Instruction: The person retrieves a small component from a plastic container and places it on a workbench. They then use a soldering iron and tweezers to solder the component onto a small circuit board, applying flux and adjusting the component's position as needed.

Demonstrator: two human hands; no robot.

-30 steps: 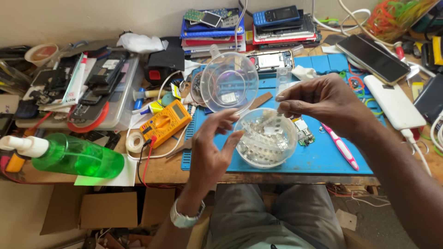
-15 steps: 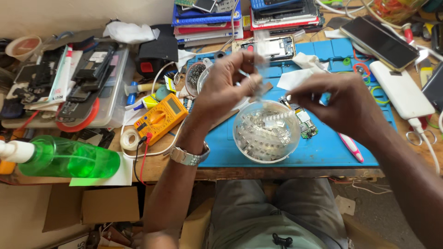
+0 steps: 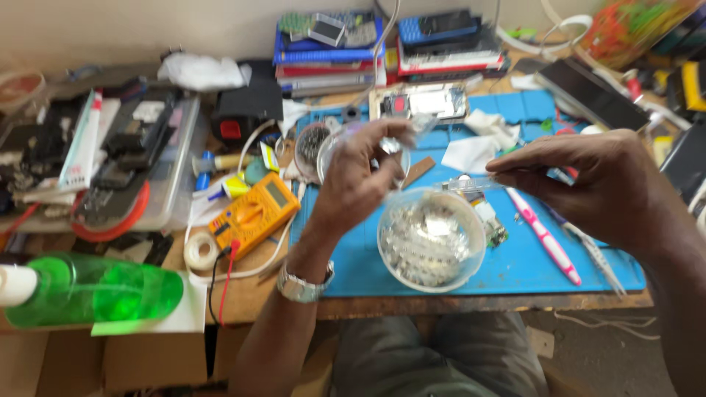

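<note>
Clear glossy plastic bowl (image 3: 430, 246)

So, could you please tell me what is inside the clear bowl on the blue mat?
The bowl holds a heap of small silvery parts, too blurred to identify. Whatever lies beneath the heap is covered.

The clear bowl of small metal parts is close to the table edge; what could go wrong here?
1. The clear bowl sits near the front edge of the blue mat; a bump from the left hand could tip it off.
2. The thin clear piece in the right hand hangs over the bowl and may slip in.
</note>
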